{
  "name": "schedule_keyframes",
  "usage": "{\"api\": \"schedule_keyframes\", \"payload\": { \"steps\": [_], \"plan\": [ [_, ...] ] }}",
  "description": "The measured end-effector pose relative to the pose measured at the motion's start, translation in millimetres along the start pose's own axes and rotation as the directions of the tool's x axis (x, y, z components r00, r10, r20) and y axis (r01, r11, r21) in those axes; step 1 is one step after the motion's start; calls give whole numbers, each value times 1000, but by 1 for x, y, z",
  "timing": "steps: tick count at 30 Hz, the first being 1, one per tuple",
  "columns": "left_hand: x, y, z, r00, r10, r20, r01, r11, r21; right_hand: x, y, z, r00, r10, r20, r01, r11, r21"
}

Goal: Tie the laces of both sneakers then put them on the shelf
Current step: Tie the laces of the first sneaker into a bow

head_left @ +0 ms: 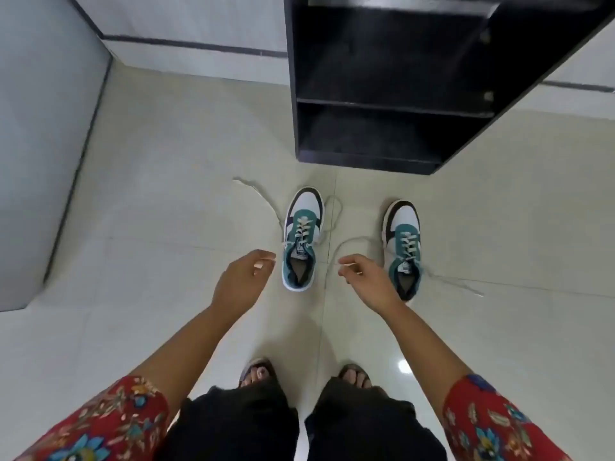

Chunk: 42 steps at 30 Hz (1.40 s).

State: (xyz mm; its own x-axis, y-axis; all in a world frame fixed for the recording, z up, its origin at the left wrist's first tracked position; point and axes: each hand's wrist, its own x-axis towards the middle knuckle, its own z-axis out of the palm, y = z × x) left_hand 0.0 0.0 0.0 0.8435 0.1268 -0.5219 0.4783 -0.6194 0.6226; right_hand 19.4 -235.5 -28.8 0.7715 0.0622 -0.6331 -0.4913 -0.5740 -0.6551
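Sneakers stand on the pale tiled floor (166, 227), toes pointing to 12 o'clock toward a black shelf unit (382, 104), and both are untied.

At the far left a grey cabinet side (43, 144) fills the edge of the view. The left hand (241, 281) hovers at 9 o'clock of the left sneaker (301, 241), just beside its heel end. Its fingers (264, 261) are curled loosely together; something pale shows at the fingertips, but I cannot tell if it is the lace. One loose lace (263, 197) of this sneaker runs away over the floor toward 10 o'clock.

Between the two sneakers, the right hand (364, 279) has thumb and forefinger closed on a white lace end (346, 247), which curves up toward 1 o'clock, but I cannot tell which sneaker it belongs to. The right sneaker (404, 247) is touching this hand in the view, at its 3 o'clock. Another lace (456, 282) trails from it toward 4 o'clock.

Near the bottom are sandalled feet (256, 375), black trousers and red flowered sleeves (100, 424).
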Motion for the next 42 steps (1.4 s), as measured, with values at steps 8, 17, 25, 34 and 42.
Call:
{"api": "schedule_keyframes", "payload": {
  "steps": [8,17,25,34,42],
  "plan": [
    [91,-62,50,990,132,-44,-130,990,52,99,35,41,972,-232,24,234,965,-116],
    [137,-75,77,950,311,19,-282,831,480,142,39,57,896,-444,28,391,756,-525],
    [132,-46,47,922,384,-42,-331,842,426,118,5,19,913,-404,62,388,812,-436],
    [147,-41,12,879,421,-225,-85,602,794,99,-33,-33,760,-603,-242,188,561,-806],
    [130,-68,64,851,526,0,-433,701,567,114,18,39,891,-423,163,419,634,-650]
  ]
}}
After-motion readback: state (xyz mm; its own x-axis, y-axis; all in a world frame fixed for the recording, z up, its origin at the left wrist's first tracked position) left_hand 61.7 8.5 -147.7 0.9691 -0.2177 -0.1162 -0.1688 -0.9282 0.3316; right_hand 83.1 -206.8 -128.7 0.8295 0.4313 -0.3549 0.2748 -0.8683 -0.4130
